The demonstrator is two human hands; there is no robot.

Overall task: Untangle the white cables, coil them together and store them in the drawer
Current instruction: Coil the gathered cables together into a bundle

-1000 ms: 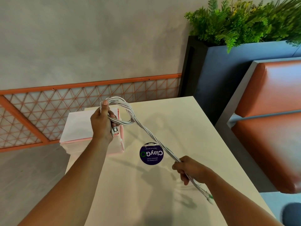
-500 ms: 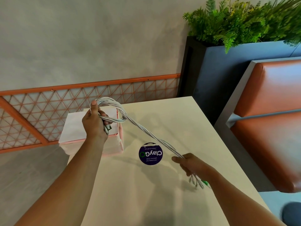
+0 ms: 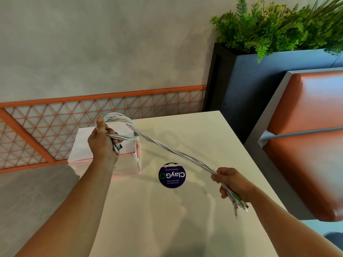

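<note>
Gripping the white cables (image 3: 176,153), left hand (image 3: 101,142) holds loops above the drawer (image 3: 83,143); right hand (image 3: 232,182) clasps their ends.

- The right hand (image 3: 232,182) has been slid along the white cables (image 3: 176,154) toward their plug ends (image 3: 239,203) and carried rightward, farther from the round sticker (image 3: 172,175).
- The free tail below that hand has been shortened: a long stretch trailed past the wrist a second ago, and now only the bunched plugs are left just under the fingers.
- The left hand (image 3: 101,143) has been shifted leftward over the box (image 3: 83,145), the coiled loop carried with it.
- The span of cable stretched between the two hands has been lengthened.
</note>
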